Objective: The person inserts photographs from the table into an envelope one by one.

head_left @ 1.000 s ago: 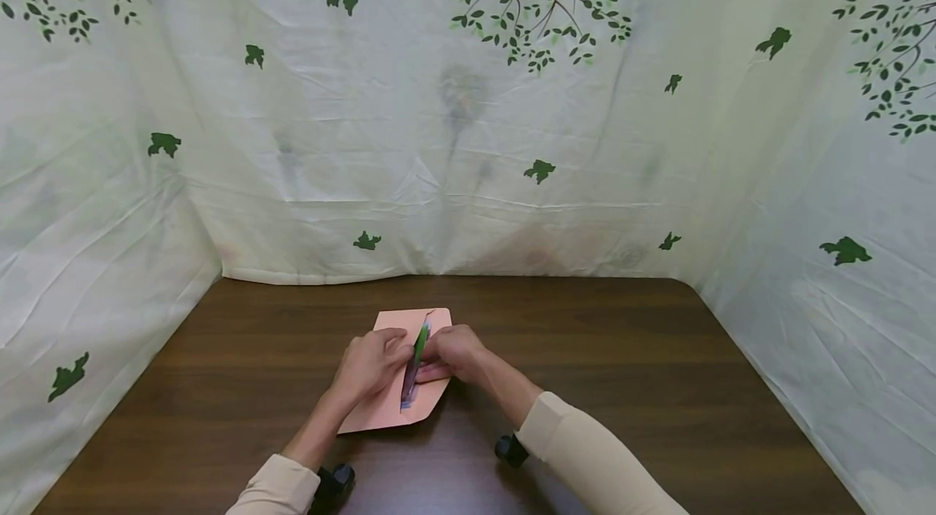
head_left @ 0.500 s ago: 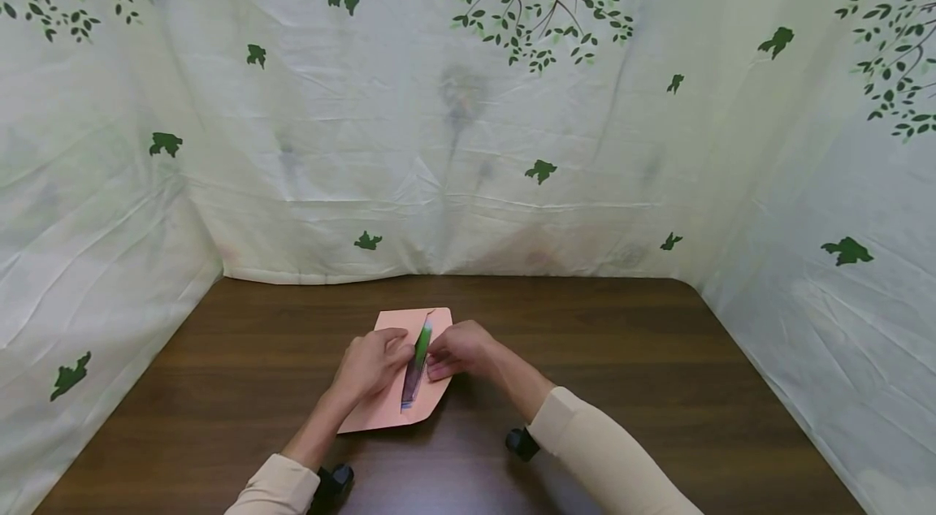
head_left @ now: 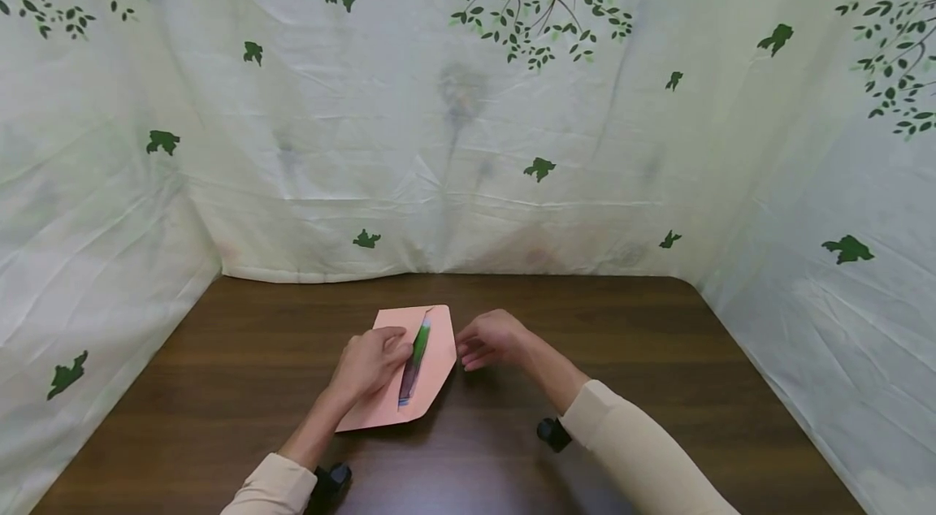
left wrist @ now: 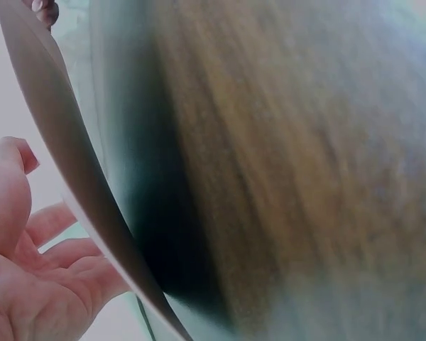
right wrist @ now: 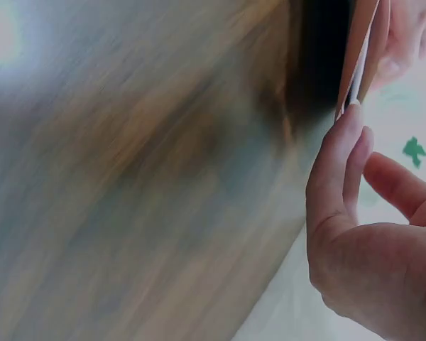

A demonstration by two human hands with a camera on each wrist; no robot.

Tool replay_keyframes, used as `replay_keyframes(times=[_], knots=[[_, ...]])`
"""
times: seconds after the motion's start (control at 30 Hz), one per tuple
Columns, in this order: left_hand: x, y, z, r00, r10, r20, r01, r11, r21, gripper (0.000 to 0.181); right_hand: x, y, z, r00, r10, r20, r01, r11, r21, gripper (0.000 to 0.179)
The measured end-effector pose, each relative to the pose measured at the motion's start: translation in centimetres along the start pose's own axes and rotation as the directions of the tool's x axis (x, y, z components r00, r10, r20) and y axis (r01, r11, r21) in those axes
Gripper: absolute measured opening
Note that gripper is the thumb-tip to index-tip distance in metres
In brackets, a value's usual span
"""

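A pink envelope (head_left: 439, 336) is tilted just off the table in front of me, its pointed flap to the right. In its long opening shows a narrow strip, green at the top and dark purple lower down (head_left: 415, 361); what it belongs to is hidden. My left hand (head_left: 373, 365) holds the envelope by the left side of this opening, with some fingertips out of sight. In the left wrist view the envelope (left wrist: 78, 149) stands edge-on beside the fingers. My right hand (head_left: 497, 340) is at the flap's right edge, fingers loosely bent, holding nothing; whether the fingertips touch the edge I cannot tell.
A dark brown wooden table (head_left: 629, 352) lies beneath both hands. Behind it and along the sides hangs a pale curtain (head_left: 468, 133) with printed green leaves. A small black wrist camera (head_left: 553, 434) hangs under the right forearm.
My right hand has drawn away to the right from the envelope's opening to beyond the flap's edge. More of the flap shows. The left hand keeps its place on the envelope.
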State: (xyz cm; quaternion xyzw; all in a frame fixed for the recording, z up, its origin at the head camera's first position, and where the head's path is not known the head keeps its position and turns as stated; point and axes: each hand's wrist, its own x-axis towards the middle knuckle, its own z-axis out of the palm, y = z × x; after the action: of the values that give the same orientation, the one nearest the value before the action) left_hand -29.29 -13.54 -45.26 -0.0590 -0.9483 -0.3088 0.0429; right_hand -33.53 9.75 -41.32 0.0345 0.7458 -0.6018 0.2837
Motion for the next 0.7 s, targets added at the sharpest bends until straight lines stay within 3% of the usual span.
replay_keyframes(times=[0.5,0.7], knots=[[0.3,0.4,0.2,1.000,-0.019,-0.013,0.019,1.000,0.008,0.043,-0.9,1.3,-3.7,0.990,-0.005,-0.141,0.006,1.000,0.010,0.031],[0.5,1.0,0.5,1.000,0.000,-0.015,0.000,1.000,0.018,0.043,-1.3,2.0,-4.7,0.988,0.007,-0.151,-0.002,0.999,0.035,0.036]])
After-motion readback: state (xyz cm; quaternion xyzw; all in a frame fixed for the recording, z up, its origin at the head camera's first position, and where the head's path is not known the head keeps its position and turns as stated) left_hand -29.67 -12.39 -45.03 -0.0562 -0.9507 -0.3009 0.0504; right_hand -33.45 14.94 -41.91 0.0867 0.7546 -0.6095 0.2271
